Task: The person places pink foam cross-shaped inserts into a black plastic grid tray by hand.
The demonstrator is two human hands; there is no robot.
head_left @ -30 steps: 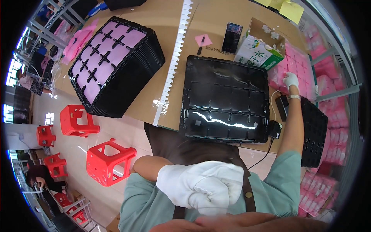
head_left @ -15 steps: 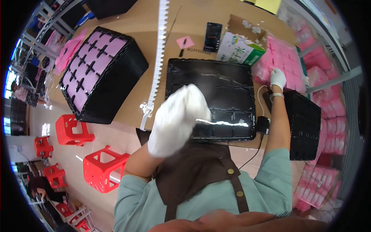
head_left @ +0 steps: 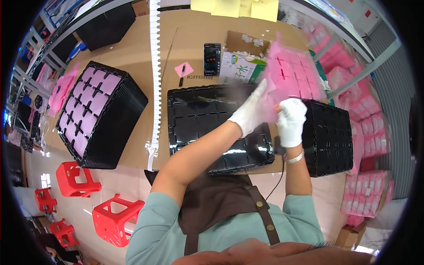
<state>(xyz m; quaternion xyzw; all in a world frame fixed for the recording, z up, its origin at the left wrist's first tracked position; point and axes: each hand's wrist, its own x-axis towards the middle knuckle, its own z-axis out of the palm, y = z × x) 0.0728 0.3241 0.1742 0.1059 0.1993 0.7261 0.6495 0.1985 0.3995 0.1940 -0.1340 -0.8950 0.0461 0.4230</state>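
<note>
A thin, see-through pink plastic sheet or bag (head_left: 273, 95) stands up, blurred, between my two white-gloved hands. My right hand (head_left: 291, 123) is closed on its lower edge, to the right of the black trays. On the other side, my left hand (head_left: 251, 111) reaches across and touches the sheet; motion smears its fingers, so its grip is unclear. Beneath my left forearm lies a glossy black plastic tray (head_left: 194, 123) with moulded compartments. Just behind the sheet is a pink-wrapped pack of trays (head_left: 296, 73).
At left leans a tall stack of black trays with lilac pads (head_left: 128, 101); another black stack (head_left: 329, 137) is at right. A phone (head_left: 212, 59), an open carton (head_left: 236, 40), a pen (head_left: 182, 76) and a white notched strip (head_left: 155, 79) lie beyond. Red stools (head_left: 115, 218) stand on the floor.
My left hand has swung right, across the black tray, to my right hand. The pink sheet has risen between them. My right hand has drawn back from the pink pack. The view has shifted.
</note>
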